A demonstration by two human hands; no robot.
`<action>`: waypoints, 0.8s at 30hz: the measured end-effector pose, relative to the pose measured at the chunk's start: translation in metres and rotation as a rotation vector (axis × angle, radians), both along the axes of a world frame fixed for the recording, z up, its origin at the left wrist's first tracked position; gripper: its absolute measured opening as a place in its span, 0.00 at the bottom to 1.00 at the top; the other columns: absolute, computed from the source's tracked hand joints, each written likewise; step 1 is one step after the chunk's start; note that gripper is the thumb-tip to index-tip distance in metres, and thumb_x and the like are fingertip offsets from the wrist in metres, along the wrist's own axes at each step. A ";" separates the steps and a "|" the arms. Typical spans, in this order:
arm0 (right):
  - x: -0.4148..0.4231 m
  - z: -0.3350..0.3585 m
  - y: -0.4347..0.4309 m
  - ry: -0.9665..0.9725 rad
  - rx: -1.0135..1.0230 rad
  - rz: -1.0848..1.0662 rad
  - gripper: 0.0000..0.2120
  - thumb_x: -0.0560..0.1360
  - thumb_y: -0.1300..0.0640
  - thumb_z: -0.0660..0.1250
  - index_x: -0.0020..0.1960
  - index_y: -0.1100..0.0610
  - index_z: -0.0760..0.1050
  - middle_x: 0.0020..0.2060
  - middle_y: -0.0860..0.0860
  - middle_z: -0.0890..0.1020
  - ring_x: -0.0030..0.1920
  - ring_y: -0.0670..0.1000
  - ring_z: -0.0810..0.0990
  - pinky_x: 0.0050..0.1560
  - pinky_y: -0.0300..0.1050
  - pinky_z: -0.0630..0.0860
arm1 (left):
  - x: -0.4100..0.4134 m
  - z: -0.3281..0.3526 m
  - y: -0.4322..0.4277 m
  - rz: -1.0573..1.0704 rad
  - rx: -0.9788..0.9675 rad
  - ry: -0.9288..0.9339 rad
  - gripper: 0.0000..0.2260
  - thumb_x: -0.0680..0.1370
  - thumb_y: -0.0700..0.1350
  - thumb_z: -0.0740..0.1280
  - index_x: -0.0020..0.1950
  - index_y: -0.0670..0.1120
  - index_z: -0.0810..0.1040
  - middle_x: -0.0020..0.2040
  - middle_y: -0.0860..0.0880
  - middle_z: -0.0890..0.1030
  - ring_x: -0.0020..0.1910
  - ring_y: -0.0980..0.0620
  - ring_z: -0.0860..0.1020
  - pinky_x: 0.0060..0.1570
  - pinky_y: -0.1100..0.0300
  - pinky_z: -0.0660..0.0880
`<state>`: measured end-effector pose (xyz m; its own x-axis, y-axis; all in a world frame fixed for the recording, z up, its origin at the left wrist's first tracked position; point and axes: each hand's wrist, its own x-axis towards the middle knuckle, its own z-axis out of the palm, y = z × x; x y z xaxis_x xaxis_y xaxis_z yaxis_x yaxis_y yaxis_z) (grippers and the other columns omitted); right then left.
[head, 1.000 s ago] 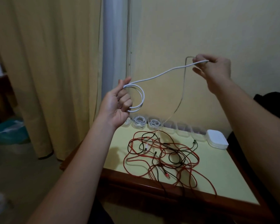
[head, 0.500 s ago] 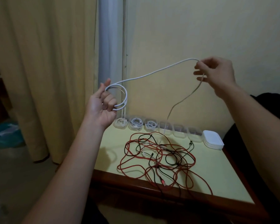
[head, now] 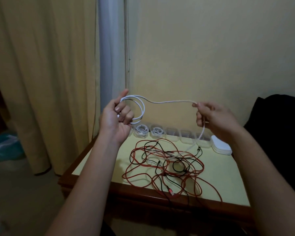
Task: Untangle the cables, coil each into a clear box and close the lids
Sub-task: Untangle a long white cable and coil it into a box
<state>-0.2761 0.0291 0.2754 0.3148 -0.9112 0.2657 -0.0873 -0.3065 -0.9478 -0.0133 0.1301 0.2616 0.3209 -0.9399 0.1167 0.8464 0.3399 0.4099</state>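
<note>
Yellow table [head: 99, 160]; both hands hold unlabelled white cable [head: 170, 101].

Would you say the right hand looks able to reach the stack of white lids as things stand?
Probably not yet: the right hand is pinching the white cable, though the white lids lie unobstructed just below it.

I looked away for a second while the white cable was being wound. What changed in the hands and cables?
The right hand came down and in toward the left hand, feeding the white cable; the span between them is shorter and flatter. The left hand still grips the coil. The red and black tangle, the boxes and the lids lie unmoved.
</note>
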 end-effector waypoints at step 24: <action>0.031 -0.084 0.083 -0.129 0.126 0.147 0.07 0.81 0.53 0.67 0.47 0.55 0.77 0.33 0.48 0.73 0.30 0.48 0.67 0.31 0.39 0.64 | -0.038 -0.020 0.014 -0.243 0.069 -0.069 0.14 0.82 0.41 0.55 0.55 0.40 0.80 0.25 0.53 0.59 0.18 0.56 0.55 0.18 0.66 0.51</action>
